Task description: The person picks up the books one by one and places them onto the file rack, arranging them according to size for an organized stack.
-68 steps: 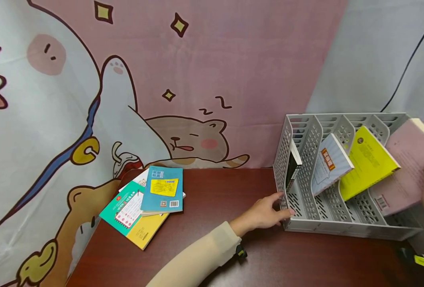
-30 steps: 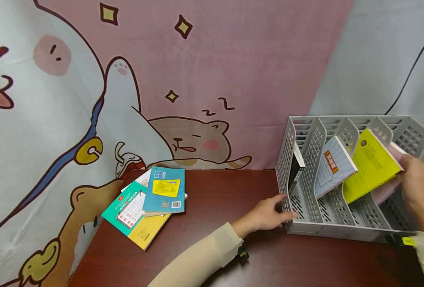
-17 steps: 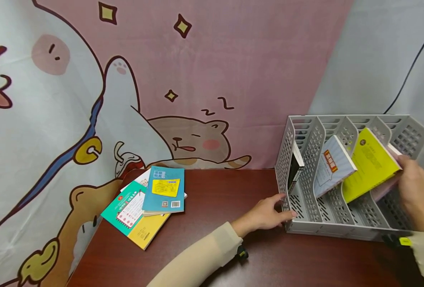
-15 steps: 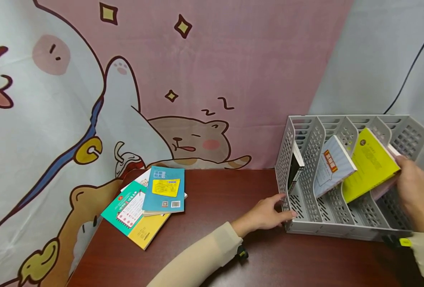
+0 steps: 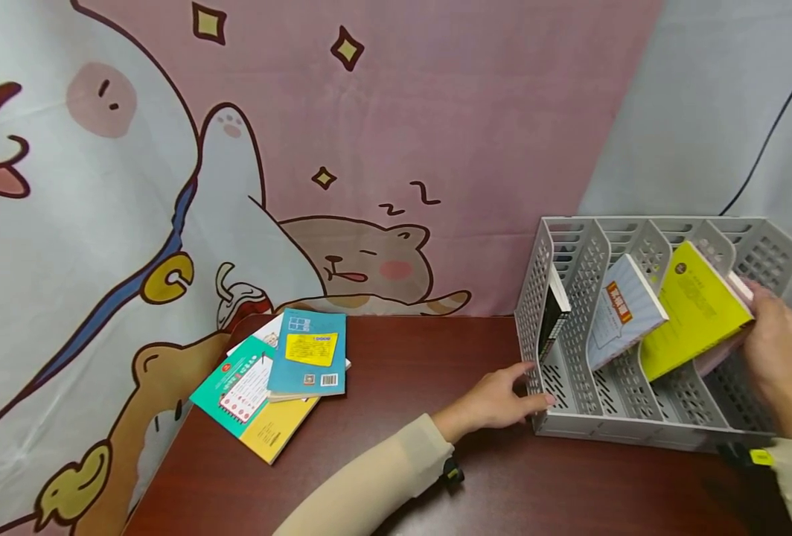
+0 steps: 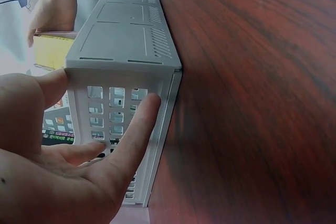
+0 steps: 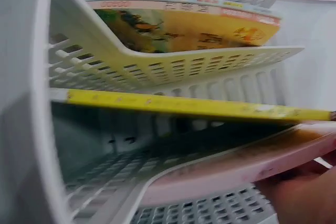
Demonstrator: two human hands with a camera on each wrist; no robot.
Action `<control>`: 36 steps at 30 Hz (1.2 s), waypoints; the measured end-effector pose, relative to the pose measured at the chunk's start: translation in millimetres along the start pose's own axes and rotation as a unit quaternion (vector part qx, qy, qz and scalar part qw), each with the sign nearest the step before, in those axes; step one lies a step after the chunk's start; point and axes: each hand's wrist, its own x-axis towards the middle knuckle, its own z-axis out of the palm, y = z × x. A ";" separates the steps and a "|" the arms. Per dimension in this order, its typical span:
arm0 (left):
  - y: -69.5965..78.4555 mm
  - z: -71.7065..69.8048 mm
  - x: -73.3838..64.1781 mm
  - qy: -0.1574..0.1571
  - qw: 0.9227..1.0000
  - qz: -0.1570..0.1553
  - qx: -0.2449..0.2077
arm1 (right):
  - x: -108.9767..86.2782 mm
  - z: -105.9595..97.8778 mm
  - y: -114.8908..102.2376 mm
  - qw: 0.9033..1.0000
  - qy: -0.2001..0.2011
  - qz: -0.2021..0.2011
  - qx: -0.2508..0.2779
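A grey file rack (image 5: 637,428) with slotted dividers stands at the right of the table. My right hand (image 5: 781,350) grips the outer edge of a pink book (image 5: 724,353), which is mostly hidden behind a yellow book (image 5: 694,313). In the right wrist view the pink book (image 7: 247,169) leans along a divider beside the yellow book's edge (image 7: 199,106). My left hand (image 5: 496,398) holds the rack's near left corner. Its thumb lies at the rim and its other fingers (image 6: 139,124) spread over the slotted side wall.
A light blue book (image 5: 620,313) and a black-covered book (image 5: 551,316) stand in other rack compartments. On the dark red table (image 5: 423,357), a blue book (image 5: 309,380) overlaps a green and yellow one (image 5: 262,417) at the left. A cartoon curtain (image 5: 470,112) hangs behind.
My right hand has brought the pink book left and down, from in front of the rack's right end to behind the yellow book. My left hand has stayed at the rack's corner.
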 end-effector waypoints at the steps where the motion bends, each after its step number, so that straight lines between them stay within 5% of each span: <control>1: -0.2 0.2 0.1 0.002 1.000 0.002 0.000 | -3.9 -0.1 -3.9 1.000 0.010 0.011 0.003; 4: 0.1 -0.2 -0.2 0.009 1.000 0.003 -0.006 | -15.2 1.6 -18.6 0.998 0.057 0.020 0.033; 9: 1.4 -5.9 -1.4 0.016 0.999 0.007 -0.027 | -23.8 10.4 -26.7 0.976 0.160 -0.109 0.097; 12: 0.8 -11.7 -1.4 0.021 0.999 0.019 -0.040 | -35.2 15.5 -32.0 0.960 0.173 -0.159 0.152; 14: -0.7 -16.3 -1.4 0.028 0.998 0.029 -0.052 | -46.6 18.2 -37.5 0.959 0.160 -0.174 0.155; 17: -3.0 -25.2 -4.0 0.039 0.995 0.040 -0.078 | -64.8 25.4 -44.9 0.939 0.090 -0.207 0.259; 19: -4.3 -32.1 -7.4 0.043 0.993 0.045 -0.097 | -78.6 31.2 -50.7 0.935 0.032 -0.218 0.278; 21: -5.0 -40.0 -12.2 0.045 0.991 0.050 -0.113 | -91.0 39.0 -54.3 0.919 -0.045 -0.223 0.322; 24: -6.1 -52.7 -20.0 0.046 0.989 0.059 -0.130 | -109.2 54.7 -59.1 0.921 -0.140 -0.232 0.279; 32: -18.0 -87.4 -39.2 0.083 0.984 0.068 -0.143 | -151.0 118.3 -61.3 0.867 -0.349 -0.309 0.178; 36: -27.7 -104.4 -48.5 0.106 0.984 0.054 -0.133 | -168.7 150.4 -62.2 0.848 -0.410 -0.291 0.165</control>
